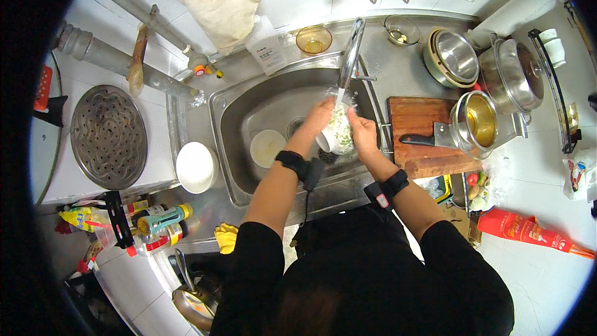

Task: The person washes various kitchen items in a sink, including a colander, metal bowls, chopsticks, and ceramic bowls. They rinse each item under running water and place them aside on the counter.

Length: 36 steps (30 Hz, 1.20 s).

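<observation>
Over the metal sink, water runs from the faucet onto a white bowl with a green pattern or green bits on its surface; which of the two I cannot tell. My left hand is on the bowl's upper left side, its fingers blurred near the stream. My right hand grips the bowl's right side with the thumb up. The bowl is tilted. Below and to the left, another white bowl lies on the sink floor. A dark scouring pad or similar dark clump shows under the held bowl.
White bowls stand left of the sink. Right of it lies a wooden cutting board with a cleaver and glass bowls. Behind are an amber bowl, a clear bowl, metal basins and a lidded pot.
</observation>
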### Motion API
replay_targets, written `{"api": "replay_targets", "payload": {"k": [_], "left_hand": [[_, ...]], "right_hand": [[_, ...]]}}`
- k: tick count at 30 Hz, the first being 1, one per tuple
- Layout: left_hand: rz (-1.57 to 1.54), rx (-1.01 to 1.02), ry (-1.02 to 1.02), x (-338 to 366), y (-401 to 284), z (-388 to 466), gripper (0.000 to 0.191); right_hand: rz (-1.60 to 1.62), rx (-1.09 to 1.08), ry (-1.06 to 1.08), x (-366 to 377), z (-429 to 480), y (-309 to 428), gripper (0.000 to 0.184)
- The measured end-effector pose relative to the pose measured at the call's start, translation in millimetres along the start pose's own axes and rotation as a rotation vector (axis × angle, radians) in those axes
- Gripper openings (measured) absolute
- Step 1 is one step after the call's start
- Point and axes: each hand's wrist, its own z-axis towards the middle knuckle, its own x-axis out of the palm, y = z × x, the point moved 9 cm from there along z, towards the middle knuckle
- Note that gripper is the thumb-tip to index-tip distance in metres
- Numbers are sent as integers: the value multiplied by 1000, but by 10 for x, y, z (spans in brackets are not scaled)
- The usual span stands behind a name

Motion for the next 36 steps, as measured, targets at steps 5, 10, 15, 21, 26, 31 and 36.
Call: {"api": "replay_targets", "payload": {"k": [5, 10, 15, 21, 26, 31, 36], "left_hand": [[-1038, -249, 92, 57, 368, -224, 46], [-1272, -46, -236, 199, 587, -458, 49], [-1346, -178, -335, 426, 696, -630, 45], [-1228, -206, -227, 509, 428, -790, 39], [-957, -247, -572, 159, 567, -871, 54], [-798, -250, -370, -133, 599, -855, 76], [-700, -205, -175, -219, 640, -843, 64]], "right_hand": [[429, 78, 48, 76, -80, -18, 35], [523, 41, -97, 205, -19, -149, 39], [359, -158, -11, 391, 67, -91, 37], [-591, -501, 60, 579, -46, 176, 38], [-1042, -815, 238, 876, -443, 40, 14], [-1032, -1048, 565, 812, -666, 34, 17], [-1389, -1485, 546, 721, -834, 367, 22]]}}
